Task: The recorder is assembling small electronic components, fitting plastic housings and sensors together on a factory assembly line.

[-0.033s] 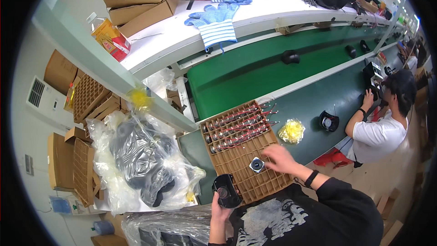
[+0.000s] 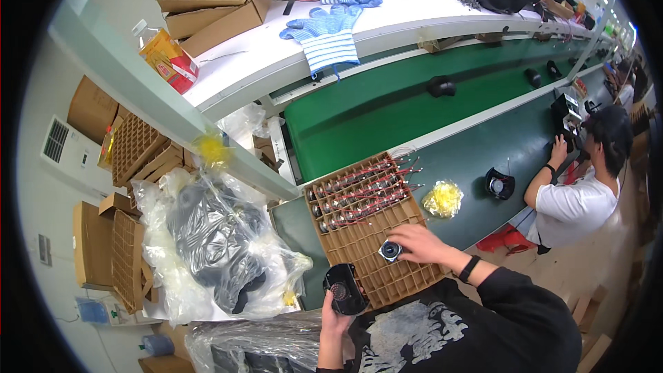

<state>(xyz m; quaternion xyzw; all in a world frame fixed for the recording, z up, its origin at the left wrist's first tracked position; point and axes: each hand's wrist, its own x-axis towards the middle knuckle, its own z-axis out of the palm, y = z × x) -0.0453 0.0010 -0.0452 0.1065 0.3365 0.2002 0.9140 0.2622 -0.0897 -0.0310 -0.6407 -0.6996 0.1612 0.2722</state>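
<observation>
My left hand (image 2: 334, 322) is shut on a black round speaker housing (image 2: 344, 289), held at the near left corner of a brown cardboard divider tray (image 2: 411, 278). My right hand (image 2: 423, 244) pinches a small round silver-and-black speaker driver (image 2: 390, 251) just above the tray's middle cells. The tray's far rows hold several similar drivers with red wires (image 2: 359, 192). The near cells look empty.
The tray lies on a green workbench beside a green conveyor belt (image 2: 387, 117). A yellow plastic wad (image 2: 443, 198) and another black housing (image 2: 498, 184) lie to the right. A co-worker in a white shirt (image 2: 577, 207) sits at right. Clear bags of black parts (image 2: 214, 249) pile at left.
</observation>
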